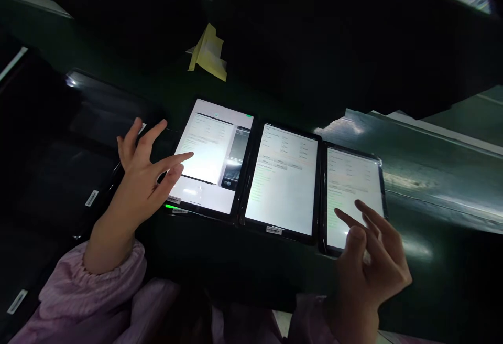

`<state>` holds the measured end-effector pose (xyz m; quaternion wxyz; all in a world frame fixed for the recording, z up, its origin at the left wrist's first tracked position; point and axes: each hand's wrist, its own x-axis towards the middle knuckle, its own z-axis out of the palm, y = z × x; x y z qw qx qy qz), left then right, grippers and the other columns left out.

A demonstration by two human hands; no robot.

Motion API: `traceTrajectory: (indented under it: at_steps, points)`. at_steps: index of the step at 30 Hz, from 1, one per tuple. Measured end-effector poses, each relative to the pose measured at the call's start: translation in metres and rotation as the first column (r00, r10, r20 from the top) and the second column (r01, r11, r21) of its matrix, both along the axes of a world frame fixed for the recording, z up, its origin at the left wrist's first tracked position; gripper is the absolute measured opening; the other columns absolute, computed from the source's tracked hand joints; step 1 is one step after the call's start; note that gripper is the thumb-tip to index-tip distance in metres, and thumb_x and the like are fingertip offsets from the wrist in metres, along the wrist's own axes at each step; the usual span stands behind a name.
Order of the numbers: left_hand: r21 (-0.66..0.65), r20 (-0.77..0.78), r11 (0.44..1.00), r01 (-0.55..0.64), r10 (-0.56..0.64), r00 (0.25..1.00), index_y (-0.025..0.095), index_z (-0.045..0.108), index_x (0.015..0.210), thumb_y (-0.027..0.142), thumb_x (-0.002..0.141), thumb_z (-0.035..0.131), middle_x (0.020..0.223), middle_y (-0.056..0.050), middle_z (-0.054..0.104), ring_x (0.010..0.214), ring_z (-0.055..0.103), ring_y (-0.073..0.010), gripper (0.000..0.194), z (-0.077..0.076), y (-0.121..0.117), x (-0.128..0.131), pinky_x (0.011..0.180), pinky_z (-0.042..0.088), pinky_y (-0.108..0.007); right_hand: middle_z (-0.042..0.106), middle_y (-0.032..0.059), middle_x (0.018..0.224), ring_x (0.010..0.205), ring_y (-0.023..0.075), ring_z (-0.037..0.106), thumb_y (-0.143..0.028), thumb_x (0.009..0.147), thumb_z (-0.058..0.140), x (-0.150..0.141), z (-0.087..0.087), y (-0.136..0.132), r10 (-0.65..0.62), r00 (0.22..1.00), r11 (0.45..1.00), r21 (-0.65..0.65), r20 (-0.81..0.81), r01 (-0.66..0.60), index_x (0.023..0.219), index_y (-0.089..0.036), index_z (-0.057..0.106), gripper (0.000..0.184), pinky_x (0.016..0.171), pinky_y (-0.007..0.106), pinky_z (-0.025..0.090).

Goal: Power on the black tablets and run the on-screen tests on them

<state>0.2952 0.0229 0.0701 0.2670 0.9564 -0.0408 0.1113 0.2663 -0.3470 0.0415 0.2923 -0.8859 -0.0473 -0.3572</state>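
Three lit tablets lie side by side on a dark green table. Over the left tablet (212, 197) my left hand (143, 171) is spread, its index finger at the screen; whether it touches I cannot tell. That screen shows shrunken app windows. The middle tablet (285, 192) displays a page of check boxes and green text, with no hand on it. My right hand (375, 255) hovers at the lower part of the right tablet (349, 168), fingers apart and holding nothing. A similar list shows there, partly hidden by the fingers.
Dark tablets (110, 113) with white labels lie to the left. Yellow paper tape (210, 53) sticks up behind the lit tablets. A shiny metal strip (440, 171) runs along the right, and large black shapes fill the far side.
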Motion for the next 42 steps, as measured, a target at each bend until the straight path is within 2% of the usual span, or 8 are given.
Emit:
traceTrajectory:
  at_steps: [9, 16, 21, 26, 30, 35, 38, 42]
  points:
    - [0.022, -0.074, 0.998, 0.066, -0.064, 0.995, 0.036, 0.074, 0.128, 0.044, 0.105, 0.046, 0.174, 0.008, 0.021, 0.163, 0.000, -0.0376, 0.036, -0.003, -0.013, 0.000, 0.129, -0.004, -0.069, 0.077, 0.0103, 0.120, 0.111, 0.0303, 0.075, -0.015, 0.098, 0.062, 0.000, -0.003, 0.001, -0.027, 1.000, 1.000, -0.008, -0.014, 0.027, 0.097, -0.018, 0.083, 0.022, 0.092, 0.050, 0.065]
    - [0.019, -0.046, 0.994, 0.107, -0.106, 0.993, 0.040, 0.063, 0.142, 0.043, 0.104, 0.049, 0.176, 0.014, 0.005, 0.163, -0.005, -0.0368, 0.040, -0.003, -0.011, -0.001, 0.131, 0.001, -0.067, 0.077, 0.0118, 0.119, 0.108, 0.0307, 0.076, -0.015, 0.097, 0.063, -0.002, -0.003, 0.000, -0.020, 1.000, 1.000, 0.012, -0.005, 0.020, 0.097, -0.017, 0.083, 0.021, 0.088, 0.049, 0.064]
    - [0.035, -0.094, 0.993, 0.115, -0.112, 0.989, 0.041, 0.067, 0.137, 0.045, 0.105, 0.045, 0.175, 0.019, 0.000, 0.162, -0.008, -0.0382, 0.039, -0.005, -0.010, 0.001, 0.130, -0.001, -0.068, 0.077, 0.0120, 0.120, 0.112, 0.0304, 0.074, -0.015, 0.099, 0.061, -0.001, -0.001, 0.000, -0.009, 1.000, 1.000, -0.007, -0.008, 0.009, 0.099, -0.017, 0.083, 0.022, 0.089, 0.049, 0.064]
    - [-0.060, -0.075, 0.995, 0.085, -0.089, 0.993, 0.036, 0.066, 0.140, 0.043, 0.105, 0.048, 0.176, 0.011, 0.008, 0.161, -0.004, -0.0461, 0.040, -0.006, -0.008, 0.002, 0.126, 0.018, -0.076, 0.077, 0.0114, 0.120, 0.112, 0.0306, 0.075, -0.015, 0.099, 0.061, -0.002, -0.002, -0.002, -0.016, 1.000, 1.000, 0.002, -0.007, 0.016, 0.100, -0.017, 0.083, 0.021, 0.091, 0.051, 0.065]
    - [-0.048, 0.008, 0.992, 0.114, -0.114, 0.993, 0.033, 0.067, 0.139, 0.037, 0.106, 0.048, 0.176, 0.006, 0.013, 0.161, -0.001, -0.0443, 0.038, -0.012, -0.005, 0.003, 0.122, 0.025, -0.079, 0.077, 0.0100, 0.120, 0.111, 0.0308, 0.075, -0.016, 0.099, 0.062, -0.001, -0.003, -0.002, -0.007, 1.000, 1.000, 0.006, 0.006, 0.006, 0.100, -0.018, 0.083, 0.021, 0.091, 0.051, 0.065]
    - [-0.106, 0.002, 0.989, 0.107, -0.108, 0.994, 0.041, 0.064, 0.141, 0.036, 0.104, 0.050, 0.175, 0.009, 0.015, 0.162, -0.001, -0.0427, 0.040, -0.017, -0.002, 0.003, 0.112, 0.050, -0.067, 0.076, 0.0100, 0.121, 0.113, 0.0310, 0.074, -0.016, 0.099, 0.061, -0.002, -0.002, 0.001, -0.016, 1.000, 1.000, 0.001, -0.012, 0.016, 0.102, -0.019, 0.083, 0.023, 0.092, 0.051, 0.064]
    - [-0.103, 0.004, 0.988, 0.111, -0.112, 0.994, 0.043, 0.065, 0.140, 0.037, 0.104, 0.050, 0.175, 0.010, 0.016, 0.162, 0.000, -0.0413, 0.039, -0.017, -0.002, 0.003, 0.115, 0.045, -0.068, 0.076, 0.0106, 0.121, 0.114, 0.0311, 0.074, -0.014, 0.099, 0.062, -0.003, -0.001, 0.002, -0.010, 1.000, 1.000, 0.003, -0.019, 0.010, 0.103, -0.019, 0.083, 0.022, 0.091, 0.050, 0.064]
    - [-0.092, 0.002, 0.989, 0.116, -0.116, 0.993, 0.036, 0.069, 0.135, 0.039, 0.106, 0.049, 0.175, 0.004, 0.019, 0.162, 0.001, -0.0403, 0.036, -0.017, -0.002, 0.003, 0.120, 0.034, -0.073, 0.076, 0.0092, 0.122, 0.114, 0.0303, 0.073, -0.013, 0.098, 0.062, -0.003, -0.001, 0.001, 0.000, 1.000, 1.000, 0.002, -0.022, 0.000, 0.105, -0.021, 0.083, 0.023, 0.092, 0.050, 0.063]
